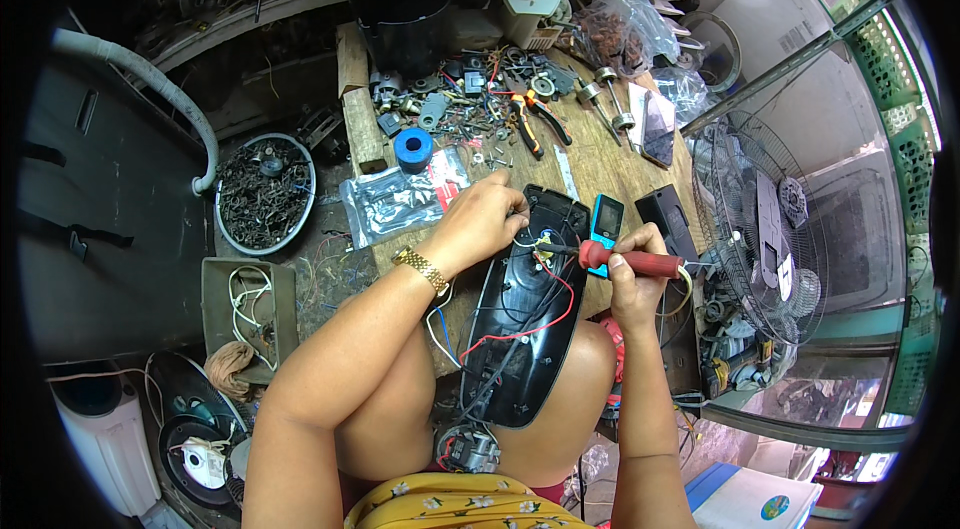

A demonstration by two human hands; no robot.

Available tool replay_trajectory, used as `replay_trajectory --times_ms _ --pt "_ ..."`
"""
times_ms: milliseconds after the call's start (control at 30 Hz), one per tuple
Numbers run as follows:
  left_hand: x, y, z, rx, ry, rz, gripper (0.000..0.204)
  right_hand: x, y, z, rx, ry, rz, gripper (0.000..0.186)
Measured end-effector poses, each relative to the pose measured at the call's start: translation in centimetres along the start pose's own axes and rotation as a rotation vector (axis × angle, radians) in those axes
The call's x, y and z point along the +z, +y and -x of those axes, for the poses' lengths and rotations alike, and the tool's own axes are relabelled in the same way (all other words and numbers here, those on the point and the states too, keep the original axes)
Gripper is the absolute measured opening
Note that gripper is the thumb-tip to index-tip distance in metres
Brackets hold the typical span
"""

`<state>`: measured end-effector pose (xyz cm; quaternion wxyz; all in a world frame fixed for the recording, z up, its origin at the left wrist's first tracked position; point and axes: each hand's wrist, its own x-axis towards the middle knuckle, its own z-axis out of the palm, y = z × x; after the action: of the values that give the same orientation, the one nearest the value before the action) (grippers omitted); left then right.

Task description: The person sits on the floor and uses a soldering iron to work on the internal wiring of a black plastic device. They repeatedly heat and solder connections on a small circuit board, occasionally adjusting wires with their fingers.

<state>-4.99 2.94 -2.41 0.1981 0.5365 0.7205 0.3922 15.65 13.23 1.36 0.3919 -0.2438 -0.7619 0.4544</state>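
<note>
Bare wood shows mid-bench on the workbench (pixel 610 161), with loose parts and pliers (pixel 526 126) at its far side and a wire fan guard (pixel 722 229) to the right. A black plastic housing (pixel 548 351) lies near, across the person's thighs and the bench's near edge. The right hand (pixel 637 294) grips a red-handled soldering iron (pixel 655 264) — its tip pointing left, over the housing's wiring. The left hand (pixel 482 217) curls beside a thin white wire (pixel 520 244) — whether its fingers are closed on it, one cannot tell.
</note>
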Motion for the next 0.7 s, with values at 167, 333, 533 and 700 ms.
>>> replay_trajectory --times_ms 167,333,533,700 --pt "0.04 0.00 0.02 -0.002 0.001 -0.003 0.013 0.08 -0.08 -0.03 0.009 0.008 -0.025 0.026" --pt "0.06 0.03 -0.03 -0.004 -0.003 -0.008 0.013 -0.06 0.37 -0.06 -0.024 -0.002 -0.018 0.026" --pt "0.02 0.12 0.01 -0.005 -0.005 -0.012 0.013 0.01 0.21 -0.08 -0.004 -0.005 -0.036 0.026" --pt "0.05 0.01 -0.07 -0.012 -0.022 -0.003 0.013 -0.08 -0.16 -0.11 0.005 0.000 -0.014 0.025"
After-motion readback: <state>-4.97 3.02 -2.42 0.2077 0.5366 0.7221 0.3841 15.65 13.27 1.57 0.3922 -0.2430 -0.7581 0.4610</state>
